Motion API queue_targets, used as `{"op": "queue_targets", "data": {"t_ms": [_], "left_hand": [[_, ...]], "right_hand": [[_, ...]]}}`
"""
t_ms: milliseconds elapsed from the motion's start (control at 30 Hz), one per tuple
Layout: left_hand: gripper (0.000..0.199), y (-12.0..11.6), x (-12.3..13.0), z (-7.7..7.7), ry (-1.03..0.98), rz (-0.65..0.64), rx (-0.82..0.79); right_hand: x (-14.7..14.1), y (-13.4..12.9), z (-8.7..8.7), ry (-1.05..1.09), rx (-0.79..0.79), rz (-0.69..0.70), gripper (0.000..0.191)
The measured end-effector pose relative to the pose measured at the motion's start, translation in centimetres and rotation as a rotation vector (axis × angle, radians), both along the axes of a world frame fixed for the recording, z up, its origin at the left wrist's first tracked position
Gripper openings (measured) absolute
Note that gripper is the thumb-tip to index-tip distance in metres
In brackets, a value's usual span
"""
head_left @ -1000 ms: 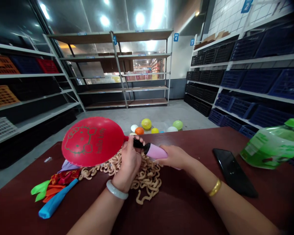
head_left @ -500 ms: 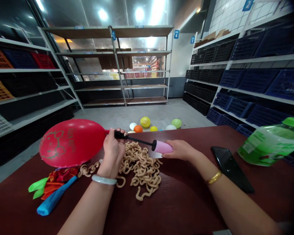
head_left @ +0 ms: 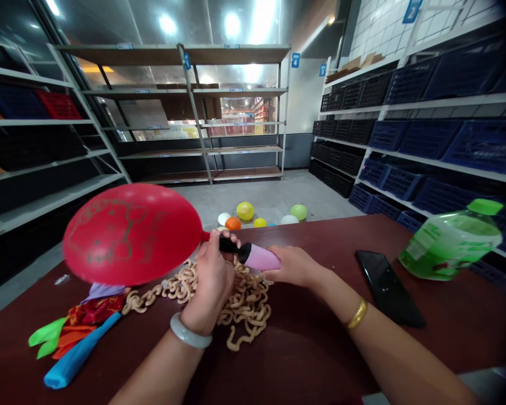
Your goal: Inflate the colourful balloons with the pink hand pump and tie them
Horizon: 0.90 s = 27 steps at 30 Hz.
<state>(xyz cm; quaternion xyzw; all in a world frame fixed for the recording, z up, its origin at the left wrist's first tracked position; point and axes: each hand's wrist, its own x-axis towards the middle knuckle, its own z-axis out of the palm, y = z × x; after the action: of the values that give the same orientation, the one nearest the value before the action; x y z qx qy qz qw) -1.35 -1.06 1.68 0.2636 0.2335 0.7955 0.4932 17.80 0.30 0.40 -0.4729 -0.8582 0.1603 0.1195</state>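
Observation:
My left hand (head_left: 215,273) is closed around the black handle end of a pink balloon pump and the neck of a red balloon (head_left: 135,233). The balloon is inflated, with a dark printed drawing on its side. Wrapped round the pink barrel of the balloon pump (head_left: 261,258) is my right hand (head_left: 293,265). The black rod between the two pump ends is pushed in. Below my hands lies a heap of beige curled snack-like pieces (head_left: 251,309), partly hidden by my left hand. Uninflated balloons (head_left: 82,350) in blue, orange, green and red lie at the left.
A black phone (head_left: 390,289) and a green-liquid bottle (head_left: 451,239) stand on the right of the dark red table (head_left: 312,349). Several inflated balloons (head_left: 245,211) rest on the floor beyond it. Shelves with crates (head_left: 425,140) line the sides.
The pump's rod has slid into the barrel as my hands came closer together. The red balloon has grown larger and shifted slightly. The whole view has turned a little to the right.

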Motion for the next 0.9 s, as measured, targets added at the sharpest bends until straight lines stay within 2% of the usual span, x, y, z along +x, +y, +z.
{"op": "queue_targets", "data": {"t_ms": [267,367,467,600,733,900], "left_hand": [[0.014,2.4,-7.1,1.7,-0.050,0.164,-0.042],[0.014,2.8,-8.0,1.8,-0.080,0.187,-0.060],[0.014,2.8,-6.9,1.4,-0.094,0.154,-0.056],[0.017,1.9,-3.2,0.1,-0.070,0.046,-0.046],[0.021,0.8,0.0,-1.1,-0.036,-0.059,-0.031],[0.024,0.2,0.8,-0.9,-0.008,-0.084,-0.029]], "right_hand": [[2.3,1.7,-0.2,-0.060,-0.016,0.000,0.050],[2.7,1.6,0.1,-0.072,-0.015,-0.003,0.051],[2.6,1.4,0.2,-0.089,0.008,0.003,0.053],[1.8,1.0,-0.2,-0.085,0.040,0.008,0.055],[0.8,0.6,-0.4,-0.027,-0.009,0.011,0.059],[0.2,0.1,-0.2,0.005,-0.031,-0.006,0.063]]}}
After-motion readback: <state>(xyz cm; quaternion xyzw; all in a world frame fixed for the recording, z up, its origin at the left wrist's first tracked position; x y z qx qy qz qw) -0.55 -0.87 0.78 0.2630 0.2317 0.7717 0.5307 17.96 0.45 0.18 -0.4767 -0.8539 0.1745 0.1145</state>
